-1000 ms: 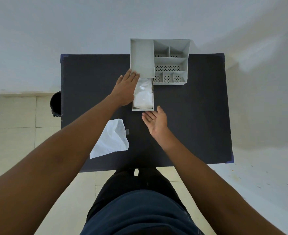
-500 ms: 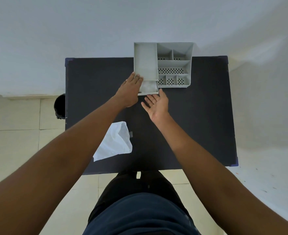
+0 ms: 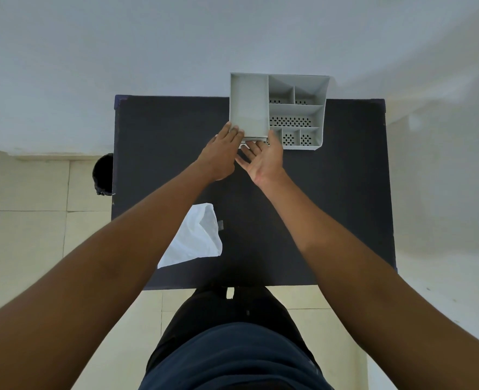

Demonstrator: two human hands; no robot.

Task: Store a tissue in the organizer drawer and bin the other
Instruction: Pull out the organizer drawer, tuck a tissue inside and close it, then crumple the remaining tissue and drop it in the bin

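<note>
1. Since the earlier frames, the drawer [image 3: 253,139] has gone from well pulled out, with a tissue lying in it, to nearly flush w/ the organizer [image 3: 279,111]; only a thin strip of its front edge shows now. The right hand [image 3: 263,159] has advanced from mid-table up to the drawer front.
2. Left hand [image 3: 222,153]: palm down, fingers [image 3: 234,132] together, tips resting on the organizer's front-left corner. Judged purpose: brace the unit so it does not slide toward the wall while the drawer is pushed.
3. Right hand: palm turned up-left, fingers extended and loosely together against the drawer front, clamped on nothing. Flat contact suits a push, not a pull.
4. Stored tissue: not visible; judged to be inside the near-closed drawer.
5. Second tissue [image 3: 196,237]: lies flat on the table [image 3: 331,206], near the front-left edge, well apart from both hands, partly under the left forearm in view. Untouched.
6. Bin [image 3: 103,174]: dark round container on the floor just beside the table's left edge.
7. Status (judgement): store step approx. complete; bin step not yet begun.
8. Next (judgement): seat the drawer fully, release both hands, pick up the loose tissue, carry it left to the bin. Risk: thin sheet may drift on release.
</note>
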